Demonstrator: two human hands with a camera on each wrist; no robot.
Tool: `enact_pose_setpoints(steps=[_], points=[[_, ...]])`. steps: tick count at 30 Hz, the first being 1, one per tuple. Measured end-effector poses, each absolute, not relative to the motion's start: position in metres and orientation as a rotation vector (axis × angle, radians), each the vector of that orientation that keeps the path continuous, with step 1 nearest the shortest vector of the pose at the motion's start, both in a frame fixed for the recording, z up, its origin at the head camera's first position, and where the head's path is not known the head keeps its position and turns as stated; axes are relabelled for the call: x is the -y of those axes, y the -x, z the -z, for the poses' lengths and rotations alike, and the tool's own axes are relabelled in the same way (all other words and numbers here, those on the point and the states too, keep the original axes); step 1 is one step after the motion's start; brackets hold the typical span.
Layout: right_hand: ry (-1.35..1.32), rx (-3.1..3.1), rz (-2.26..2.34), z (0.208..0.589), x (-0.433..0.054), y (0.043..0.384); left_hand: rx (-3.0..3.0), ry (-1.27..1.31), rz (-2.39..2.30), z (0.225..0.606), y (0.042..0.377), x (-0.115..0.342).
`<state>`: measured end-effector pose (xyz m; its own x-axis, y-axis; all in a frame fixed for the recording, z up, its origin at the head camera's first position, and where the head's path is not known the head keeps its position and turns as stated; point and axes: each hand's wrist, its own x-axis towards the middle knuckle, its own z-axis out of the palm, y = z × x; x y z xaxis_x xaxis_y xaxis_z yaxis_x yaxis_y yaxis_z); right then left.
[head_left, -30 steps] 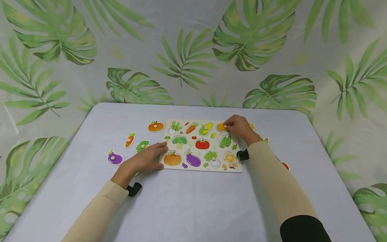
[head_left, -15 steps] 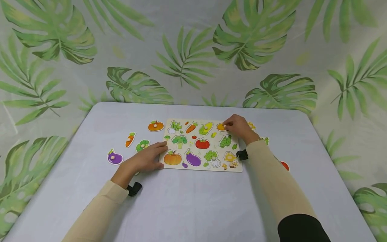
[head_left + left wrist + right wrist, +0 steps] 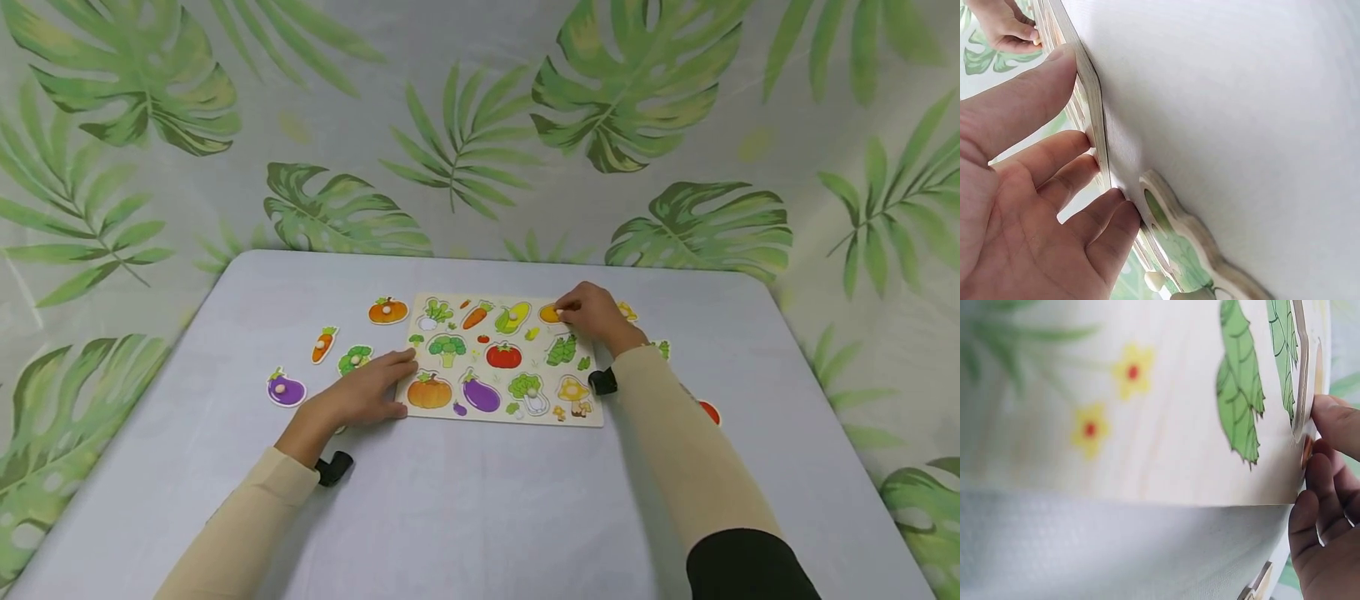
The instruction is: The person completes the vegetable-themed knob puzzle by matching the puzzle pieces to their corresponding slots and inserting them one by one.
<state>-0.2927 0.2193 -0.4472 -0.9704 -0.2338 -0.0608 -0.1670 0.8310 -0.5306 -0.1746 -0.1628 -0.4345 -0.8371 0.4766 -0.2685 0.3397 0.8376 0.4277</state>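
Note:
A wooden vegetable puzzle board [image 3: 467, 419] lies mid-table, with pictured recesses such as a tomato, an eggplant and a pumpkin. My left hand [image 3: 367, 390] rests against its left edge. In the left wrist view, the left thumb [image 3: 1047, 87] lies over the board's edge and the relaxed fingers touch its side. At the top right corner, my right hand [image 3: 592, 317] pinches the small knob of an orange-yellow puzzle piece [image 3: 549, 313]. That piece sits over the corner slot, partly covered by the fingers; whether it is seated I cannot tell.
Left of the board lie loose knobbed pieces: a pumpkin [image 3: 387, 311], a carrot [image 3: 324, 345], an eggplant [image 3: 286, 389] and broccoli [image 3: 355, 360], partly behind the left hand. Beyond the right arm, a mushroom piece [image 3: 627, 311], a green piece [image 3: 663, 348] and a red piece [image 3: 710, 412] show partly.

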Motion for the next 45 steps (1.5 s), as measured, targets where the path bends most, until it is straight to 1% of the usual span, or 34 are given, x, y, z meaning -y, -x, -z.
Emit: enact_pose_setpoints(steps=[10, 20, 28, 32, 37, 42, 45], points=[[0.326, -2.881, 0.845, 0.444, -0.219, 0.289, -2.648, -0.62, -0.526, 0.434, 0.173, 0.164], [0.31, -2.857, 0.873, 0.451, -0.221, 0.29, -2.659, -0.596, -0.529, 0.437, 0.17, 0.163], [0.289, -2.796, 0.839, 0.433, -0.228, 0.29, -2.659, -0.602, -0.517, 0.435, 0.17, 0.163], [0.24, -2.842, 0.839, 0.423, -0.242, 0.291, -2.656, -0.606, -0.519, 0.435, 0.171, 0.163], [0.118, -2.873, 0.914, 0.417, -0.275, 0.288, -2.656, -0.607, -0.51, 0.434, 0.172, 0.162], [0.031, -2.922, 0.902, 0.419, -0.309, 0.282, -2.658, -0.62, -0.511, 0.432, 0.172, 0.161], [0.007, -2.92, 0.876, 0.422, -0.321, 0.277, -2.656, -0.617, -0.511, 0.432, 0.172, 0.161]])
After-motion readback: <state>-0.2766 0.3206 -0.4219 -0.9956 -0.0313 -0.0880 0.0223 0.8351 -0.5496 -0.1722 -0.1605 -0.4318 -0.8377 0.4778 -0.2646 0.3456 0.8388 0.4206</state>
